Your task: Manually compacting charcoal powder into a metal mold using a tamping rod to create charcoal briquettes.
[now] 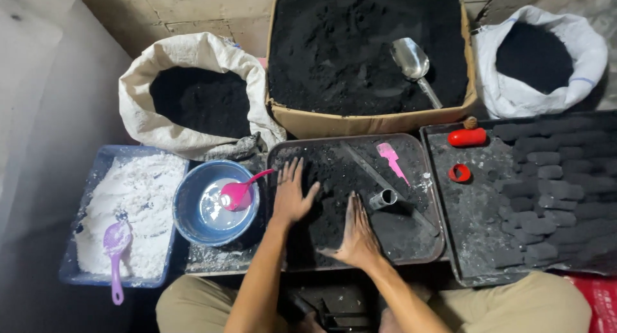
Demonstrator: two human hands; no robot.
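My left hand [292, 195] lies flat with fingers spread on a heap of black powder [328, 192] in a dark rounded tray [432, 243]. My right hand [357, 233] is set on edge in the same heap, fingers together, pushing against the powder. Neither hand holds anything. A short metal tube [384, 198] lies on the tray just right of my right hand, next to a long dark bar [369, 172]. A pink flat scraper [391, 158] rests at the tray's far side.
A blue bowl [186, 201] with liquid and a pink spoon [239, 190] stands left. Further left is a blue tub of white powder [138, 198] with a purple spoon [116, 249]. Behind are two sacks [193, 92] [540, 57] and a carton [366, 121] with a metal scoop [414, 66]. Right is a tray of black briquettes [553, 192].
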